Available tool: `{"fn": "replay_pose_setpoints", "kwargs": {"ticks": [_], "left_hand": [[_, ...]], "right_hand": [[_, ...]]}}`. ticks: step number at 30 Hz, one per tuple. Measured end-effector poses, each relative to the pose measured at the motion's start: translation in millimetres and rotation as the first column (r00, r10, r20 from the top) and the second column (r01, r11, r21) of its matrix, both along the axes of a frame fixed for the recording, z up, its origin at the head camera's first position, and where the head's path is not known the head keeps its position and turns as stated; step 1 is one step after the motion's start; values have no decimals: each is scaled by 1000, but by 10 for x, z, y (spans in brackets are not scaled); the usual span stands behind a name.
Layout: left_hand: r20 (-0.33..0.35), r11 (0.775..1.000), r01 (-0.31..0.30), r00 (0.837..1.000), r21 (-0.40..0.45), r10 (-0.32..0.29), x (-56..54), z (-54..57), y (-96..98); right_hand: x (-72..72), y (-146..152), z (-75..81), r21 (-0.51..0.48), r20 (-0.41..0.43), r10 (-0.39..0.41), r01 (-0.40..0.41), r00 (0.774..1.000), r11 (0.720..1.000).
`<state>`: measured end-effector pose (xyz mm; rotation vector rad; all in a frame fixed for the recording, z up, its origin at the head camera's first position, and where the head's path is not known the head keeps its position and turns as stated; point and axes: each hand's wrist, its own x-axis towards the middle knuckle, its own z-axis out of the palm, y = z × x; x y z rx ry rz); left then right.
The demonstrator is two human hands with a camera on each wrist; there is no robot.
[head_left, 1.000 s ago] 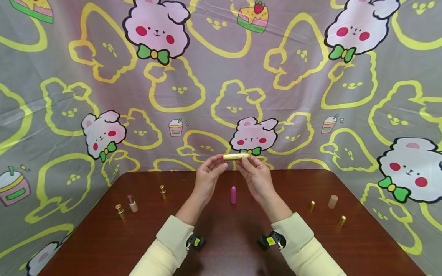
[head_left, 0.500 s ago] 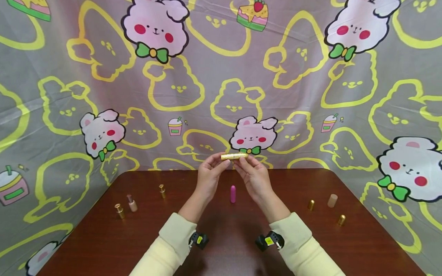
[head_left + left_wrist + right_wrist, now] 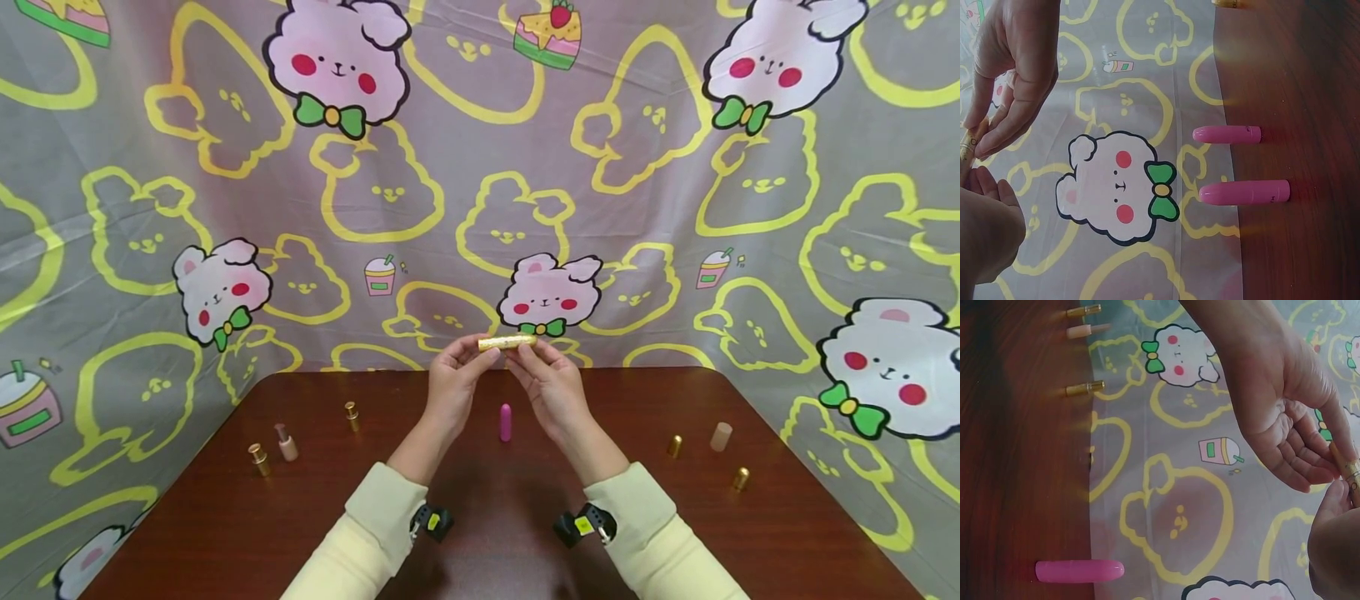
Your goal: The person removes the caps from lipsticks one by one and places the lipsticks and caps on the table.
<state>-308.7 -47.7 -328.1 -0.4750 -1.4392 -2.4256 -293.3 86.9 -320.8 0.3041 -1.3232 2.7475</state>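
A slim gold lipstick tube (image 3: 507,342) is held level above the table's far part, spanning both hands. My left hand (image 3: 453,383) grips its left end with thumb and fingers. With thumb and fingertips, my right hand (image 3: 553,387) pinches its right end. In the left wrist view, some dark lettering shows on the tube (image 3: 969,147), partly covered by fingers. In the right wrist view, the tube (image 3: 1350,475) runs off the edge. Below the hands stands a pink lipstick tube (image 3: 506,422); the left wrist view shows two of these, a shorter (image 3: 1227,134) and a longer one (image 3: 1244,192).
On the table's left stand two uncapped gold lipsticks (image 3: 258,459) and a pale lipstick (image 3: 286,443) with its bullet showing. Two gold caps (image 3: 742,478) and a beige cap (image 3: 722,437) stand on the right. Patterned cloth (image 3: 420,208) hangs behind the brown table (image 3: 480,542).
The gold tube has shifted slightly left and its surface catches more glare. Both hands keep their hold and have barely moved. The lipsticks and caps on the table stay put.
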Motion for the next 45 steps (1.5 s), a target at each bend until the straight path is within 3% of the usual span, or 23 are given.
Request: {"fn": "replay_pose_setpoints", "kwargs": {"ticks": [16, 24, 32, 38, 45], "left_hand": [[-31, 998, -41, 999, -46, 40, 36, -33, -39], [10, 997, -44, 999, 59, 44, 31, -30, -148], [10, 999, -23, 1000, 49, 23, 43, -40, -234], [9, 997, -7, 1000, 72, 6, 65, -26, -313], [32, 996, 13, 999, 92, -16, 108, -21, -459]], "right_hand": [[19, -34, -17, 33, -10, -23, 23, 1000, 999], [-33, 85, -6, -24, -30, -72, 71, 997, 997], [-34, 175, -7, -38, -4, -81, 81, 997, 996], [-4, 276, -34, 11, 3, -98, 98, 995, 995], [25, 471, -55, 156, 45, -110, 102, 993, 982]]}}
